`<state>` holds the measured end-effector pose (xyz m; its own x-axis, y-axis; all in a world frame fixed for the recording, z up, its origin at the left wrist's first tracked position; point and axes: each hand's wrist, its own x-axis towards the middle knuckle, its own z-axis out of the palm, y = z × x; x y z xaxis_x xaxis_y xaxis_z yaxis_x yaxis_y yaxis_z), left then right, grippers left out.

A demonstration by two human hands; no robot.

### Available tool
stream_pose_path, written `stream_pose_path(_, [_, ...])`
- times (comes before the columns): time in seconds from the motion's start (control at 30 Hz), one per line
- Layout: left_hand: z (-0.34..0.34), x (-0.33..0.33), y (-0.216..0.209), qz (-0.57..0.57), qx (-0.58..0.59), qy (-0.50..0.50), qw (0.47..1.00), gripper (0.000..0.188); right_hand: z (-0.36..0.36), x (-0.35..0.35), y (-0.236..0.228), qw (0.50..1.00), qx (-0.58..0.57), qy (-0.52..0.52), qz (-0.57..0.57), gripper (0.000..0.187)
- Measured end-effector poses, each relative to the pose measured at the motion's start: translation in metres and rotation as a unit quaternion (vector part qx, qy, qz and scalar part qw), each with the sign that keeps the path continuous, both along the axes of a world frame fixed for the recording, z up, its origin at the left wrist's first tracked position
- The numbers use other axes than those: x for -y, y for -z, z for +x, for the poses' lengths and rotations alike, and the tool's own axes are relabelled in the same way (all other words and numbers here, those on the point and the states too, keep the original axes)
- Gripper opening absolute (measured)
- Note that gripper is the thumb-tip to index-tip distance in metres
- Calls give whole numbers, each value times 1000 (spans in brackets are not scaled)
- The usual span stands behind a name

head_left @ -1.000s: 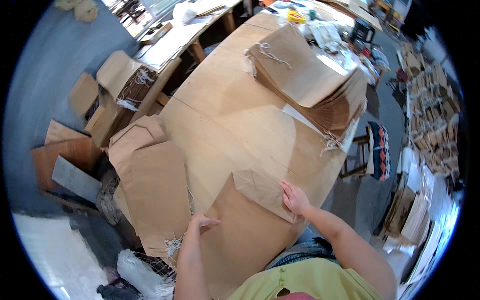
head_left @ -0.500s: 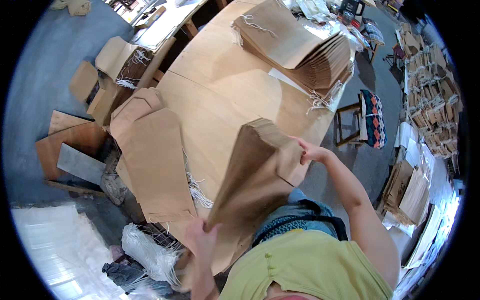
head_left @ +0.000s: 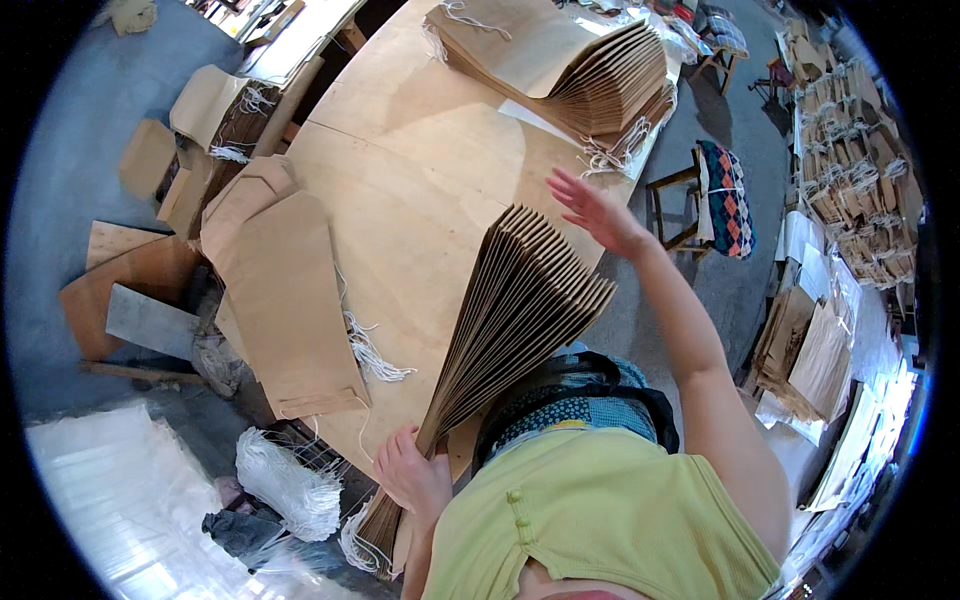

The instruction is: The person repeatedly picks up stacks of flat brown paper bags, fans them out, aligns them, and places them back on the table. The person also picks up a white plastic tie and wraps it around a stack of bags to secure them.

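Observation:
My left hand point(head_left: 412, 470) grips a stack of brown kraft paper bags point(head_left: 515, 310) near its narrow lower end, by the table's near edge. From there the bags fan out, their far edges spread apart like pages. White string handles point(head_left: 358, 540) dangle below that hand. My right hand point(head_left: 596, 210) is lifted off the stack, fingers stretched, touching nothing. Left of the fan, more flat paper bags point(head_left: 290, 300) lie overlapped on the wooden table point(head_left: 400, 180), with white cords point(head_left: 372, 352) at their side.
Another fanned bag stack point(head_left: 610, 85) lies at the table's far end. A stool with a patterned cushion point(head_left: 722, 200) stands to the right. Bundled bags point(head_left: 850, 160) are piled along the right side. White string point(head_left: 290, 485) and boards point(head_left: 130, 290) lie at the left.
My right hand has let go of the stack's far edge and risen away from it. The bags have spread from a bent bundle into a wide fan. My left hand keeps its grip.

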<state>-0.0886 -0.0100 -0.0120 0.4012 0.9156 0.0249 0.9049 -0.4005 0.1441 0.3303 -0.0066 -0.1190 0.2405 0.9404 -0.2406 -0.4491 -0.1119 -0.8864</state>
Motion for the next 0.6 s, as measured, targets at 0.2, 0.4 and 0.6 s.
stream_pose_path(0.2, [5,8,-10,-59,-7,-29,998,44,0,-11,20,982,-84,-169,5,66])
stream_pose_path(0.4, [-7,8,7,-122,-69,-64,988,43,-32,-18,-5,984,-11,-62,-166,64])
stream_pose_path(0.6, [-8,15,-7,-87,-61,-65,992,25,-54,-5,-121,774,570,269,68,41])
